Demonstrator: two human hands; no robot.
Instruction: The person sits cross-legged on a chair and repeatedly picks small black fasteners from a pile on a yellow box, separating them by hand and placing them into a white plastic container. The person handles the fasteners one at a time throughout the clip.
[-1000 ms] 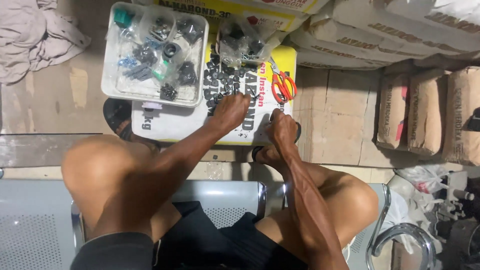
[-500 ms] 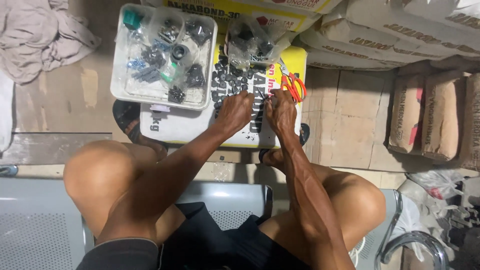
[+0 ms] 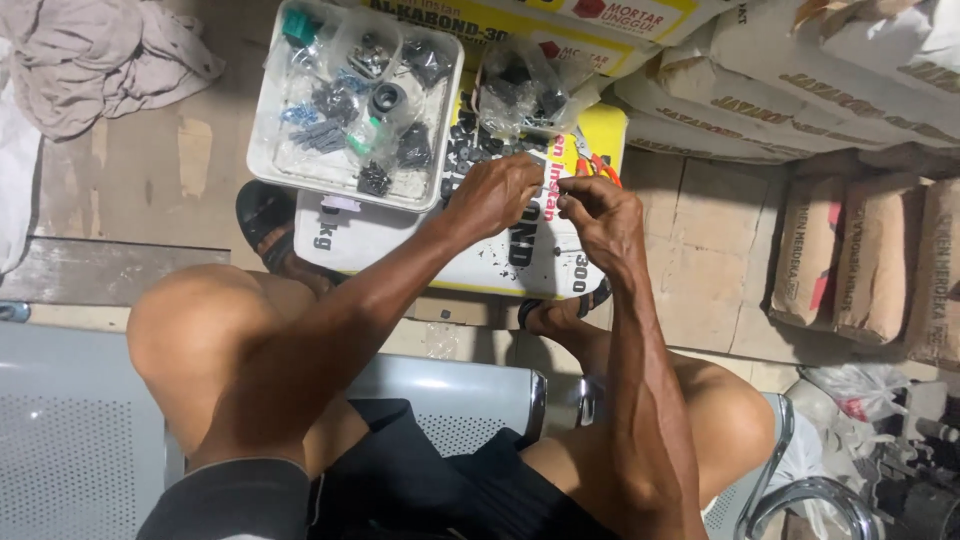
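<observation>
While both hands meet at upper centre, left hand (image 3: 495, 195) curled over small black parts (image 3: 470, 150) on the white sack (image 3: 400, 250), right hand (image 3: 600, 215) pinching something tiny, white tray (image 3: 262, 150) just left, orange pliers (image 3: 600, 168) beside.

1 head camera, looking steeply down, close over lap.

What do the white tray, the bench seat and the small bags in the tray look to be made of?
White tray: likely plastic, matte, with a moulded rim.
Bench seat: looks like painted grey metal, perforated with rows of small holes, with a shiny tubular armrest.
Small bags: clear thin plastic film, crinkled and glossy, dark parts visible through them.
</observation>
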